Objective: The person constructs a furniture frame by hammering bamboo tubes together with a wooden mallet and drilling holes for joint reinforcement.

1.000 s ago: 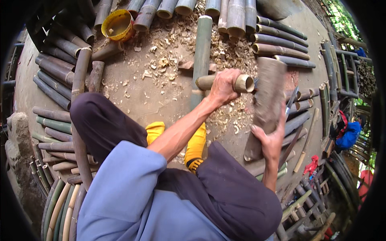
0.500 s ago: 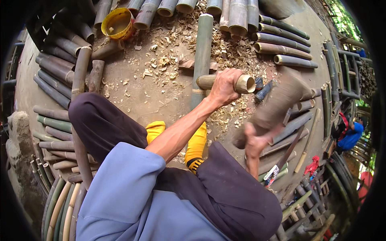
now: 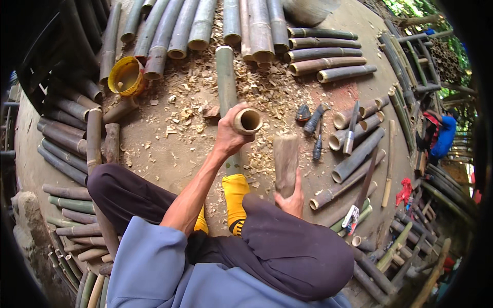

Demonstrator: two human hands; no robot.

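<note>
My left hand (image 3: 229,134) is wrapped around a short bamboo tube (image 3: 248,121), whose hollow cut end faces up toward me. Behind that hand, a green bamboo pole (image 3: 226,82) extends away from my feet, and the tube overlaps its near part; whether they touch I cannot tell. Near my right knee, my right hand (image 3: 291,200) grips a wooden mallet (image 3: 286,161) with a thick, worn block-like head. Its handle is mostly hidden by the fingers. My feet, in yellow socks (image 3: 235,197), are beside the near end of the pole.
Pale shavings (image 3: 190,110) cover the ground. Dark-handled tools (image 3: 314,120) and a metal-bladed tool (image 3: 351,131) lie at the right among bamboo tubes (image 3: 359,154). A yellow bucket (image 3: 127,77) is at the far left. A person in blue (image 3: 444,134) is at the far right.
The mallet has moved leftward from its blurred, tilted swing and is now more upright. The bamboo tube has turned so its open end faces me. The whole view has shifted.
</note>
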